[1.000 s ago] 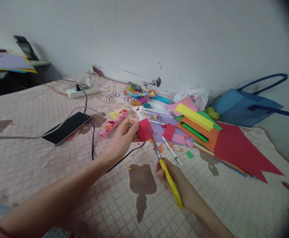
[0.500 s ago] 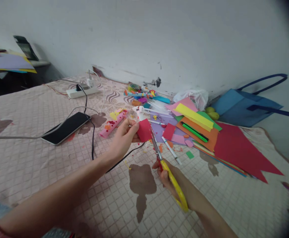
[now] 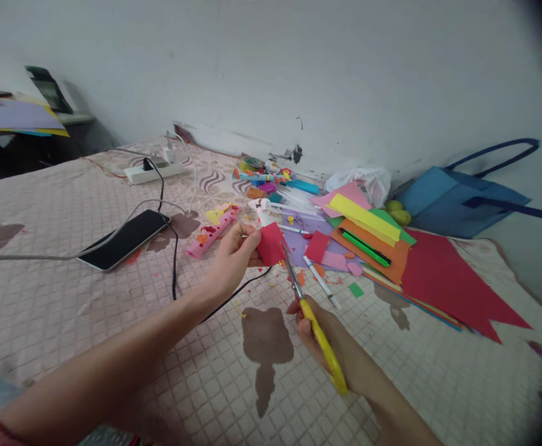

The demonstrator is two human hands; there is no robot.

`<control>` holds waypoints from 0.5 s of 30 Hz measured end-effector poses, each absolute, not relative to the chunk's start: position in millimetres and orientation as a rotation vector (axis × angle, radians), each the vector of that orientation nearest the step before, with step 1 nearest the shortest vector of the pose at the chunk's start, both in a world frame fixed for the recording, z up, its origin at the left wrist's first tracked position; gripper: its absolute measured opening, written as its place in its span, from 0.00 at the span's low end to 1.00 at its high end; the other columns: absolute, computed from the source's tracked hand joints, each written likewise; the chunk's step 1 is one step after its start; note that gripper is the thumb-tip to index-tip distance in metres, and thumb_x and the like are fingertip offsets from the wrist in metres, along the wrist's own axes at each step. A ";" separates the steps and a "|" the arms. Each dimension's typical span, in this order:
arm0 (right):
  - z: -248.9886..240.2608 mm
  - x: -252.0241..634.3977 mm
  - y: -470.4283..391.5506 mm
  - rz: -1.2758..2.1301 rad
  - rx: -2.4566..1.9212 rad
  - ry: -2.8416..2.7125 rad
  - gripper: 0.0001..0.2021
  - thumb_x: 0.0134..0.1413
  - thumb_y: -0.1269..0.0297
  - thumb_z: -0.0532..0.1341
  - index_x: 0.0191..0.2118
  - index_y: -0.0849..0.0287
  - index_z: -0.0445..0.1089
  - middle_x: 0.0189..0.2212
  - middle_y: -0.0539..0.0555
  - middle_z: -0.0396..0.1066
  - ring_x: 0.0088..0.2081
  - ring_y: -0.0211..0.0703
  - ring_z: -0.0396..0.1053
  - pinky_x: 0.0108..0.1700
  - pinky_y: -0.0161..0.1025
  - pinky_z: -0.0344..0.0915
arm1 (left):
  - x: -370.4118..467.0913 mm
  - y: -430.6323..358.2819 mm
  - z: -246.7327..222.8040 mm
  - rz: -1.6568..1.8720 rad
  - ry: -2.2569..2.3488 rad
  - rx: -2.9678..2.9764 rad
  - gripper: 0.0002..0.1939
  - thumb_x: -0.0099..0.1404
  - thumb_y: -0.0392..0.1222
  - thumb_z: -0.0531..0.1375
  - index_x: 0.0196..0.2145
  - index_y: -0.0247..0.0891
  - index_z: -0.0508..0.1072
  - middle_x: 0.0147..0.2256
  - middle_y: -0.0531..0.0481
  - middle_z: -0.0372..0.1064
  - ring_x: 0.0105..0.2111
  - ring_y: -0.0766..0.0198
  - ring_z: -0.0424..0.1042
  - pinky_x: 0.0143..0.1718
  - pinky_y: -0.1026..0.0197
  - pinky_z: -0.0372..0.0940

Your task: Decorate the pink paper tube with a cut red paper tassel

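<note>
Between thumb and fingers, my left hand pinches a small red piece of paper above the table. My right hand grips yellow-handled scissors, whose blades reach up to the right edge of that paper. Beyond the scissors, another red paper rectangle lies on a purple sheet. A white glue gun sits just behind the held paper. To the left of it rests a pink paper roll decorated with red dots and yellow and orange pieces.
Colored sheets, including a large red one, are stacked at right with a green marker on top. A blue bag leans by the wall. At left are a black phone, cables and a white power strip.
The scissor handles have come closer together as my right hand's fingers closed. My left hand and the red paper stay almost in place.
</note>
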State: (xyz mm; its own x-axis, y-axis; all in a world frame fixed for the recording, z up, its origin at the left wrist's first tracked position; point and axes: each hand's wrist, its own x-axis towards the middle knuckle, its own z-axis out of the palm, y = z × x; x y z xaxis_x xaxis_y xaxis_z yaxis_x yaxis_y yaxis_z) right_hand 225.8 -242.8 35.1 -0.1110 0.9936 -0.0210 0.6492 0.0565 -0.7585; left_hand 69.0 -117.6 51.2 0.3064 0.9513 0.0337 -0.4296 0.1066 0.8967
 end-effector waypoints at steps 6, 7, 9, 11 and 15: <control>33.4 225.5 -241.3 0.815 -1.648 -1.838 0.18 0.62 0.47 0.44 0.35 0.58 0.57 0.26 0.50 0.64 0.27 0.40 0.64 0.30 0.38 0.60 | 69.2 -118.2 52.8 1.147 0.685 0.982 0.12 0.60 0.44 0.59 0.30 0.38 0.58 0.24 0.57 0.64 0.22 0.68 0.71 0.29 0.59 0.71; 33.2 225.1 -241.3 0.814 -1.650 -1.828 0.17 0.62 0.48 0.44 0.35 0.57 0.57 0.25 0.50 0.64 0.26 0.40 0.64 0.29 0.37 0.60 | 69.2 -118.4 52.9 1.146 0.686 0.981 0.12 0.60 0.44 0.59 0.30 0.38 0.58 0.24 0.57 0.64 0.22 0.68 0.71 0.29 0.59 0.71; 32.7 224.5 -241.3 0.822 -1.656 -1.810 0.15 0.62 0.50 0.45 0.34 0.57 0.57 0.25 0.49 0.64 0.25 0.39 0.64 0.28 0.36 0.60 | 69.2 -118.8 53.0 1.142 0.686 0.983 0.12 0.60 0.44 0.59 0.30 0.38 0.58 0.24 0.57 0.64 0.22 0.68 0.71 0.29 0.59 0.71; 32.2 224.1 -241.4 0.832 -1.673 -1.798 0.15 0.62 0.51 0.46 0.33 0.56 0.56 0.24 0.49 0.64 0.24 0.38 0.63 0.27 0.35 0.59 | 69.2 -119.1 52.9 1.142 0.682 0.987 0.12 0.60 0.44 0.59 0.30 0.38 0.57 0.24 0.57 0.64 0.22 0.68 0.71 0.29 0.59 0.71; 30.7 223.9 -240.8 0.868 -1.708 -1.728 0.15 0.59 0.49 0.49 0.31 0.56 0.56 0.23 0.49 0.63 0.23 0.38 0.61 0.25 0.35 0.57 | 69.1 -119.2 52.9 1.148 0.677 0.991 0.11 0.61 0.43 0.58 0.30 0.38 0.58 0.24 0.57 0.64 0.23 0.68 0.71 0.30 0.59 0.71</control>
State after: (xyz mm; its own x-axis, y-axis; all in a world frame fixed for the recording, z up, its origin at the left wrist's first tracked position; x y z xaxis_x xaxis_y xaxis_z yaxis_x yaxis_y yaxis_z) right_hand 223.9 -240.8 30.7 -0.0374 0.9978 -0.0544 0.6397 -0.0179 -0.7684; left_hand 69.1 -119.2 52.9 0.2982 0.9535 0.0439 -0.4237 0.0910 0.9012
